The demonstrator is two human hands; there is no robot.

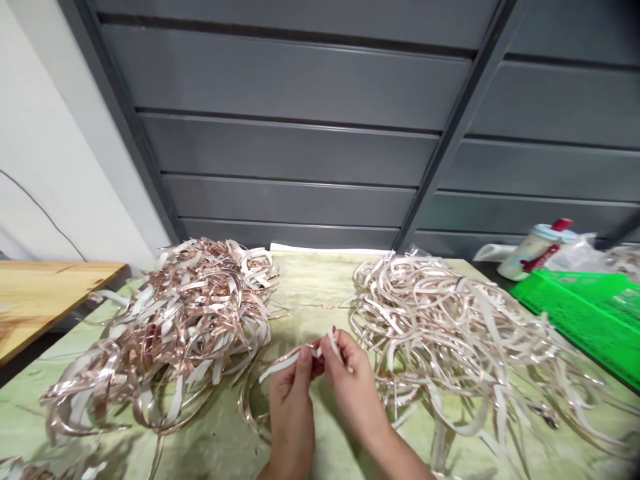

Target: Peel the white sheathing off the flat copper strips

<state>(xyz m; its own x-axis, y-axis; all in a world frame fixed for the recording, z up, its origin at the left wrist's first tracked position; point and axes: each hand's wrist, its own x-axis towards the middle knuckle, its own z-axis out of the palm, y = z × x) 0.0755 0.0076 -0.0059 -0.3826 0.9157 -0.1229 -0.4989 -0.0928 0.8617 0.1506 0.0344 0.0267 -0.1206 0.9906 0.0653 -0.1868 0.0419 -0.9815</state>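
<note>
Near the bottom centre, my left hand (294,407) pinches a white and rose-gold strip (280,365) between thumb and fingers. Close beside it, almost touching, my right hand (353,387) is closed on the end of a strip, with a short white piece showing above its fingertips. A loop of strip hangs down left of my left hand. To the left lies a tangled heap of shiny rose-gold and white strips (200,313). On the right is another large heap of paler strips (440,320).
Both heaps rest on a pale green table (315,287). A bright green plastic basket (590,320) stands at the right edge, with a white cup with a light blue lid (537,250) behind it. A wooden board (55,287) is at far left, a grey panelled wall (290,153) behind.
</note>
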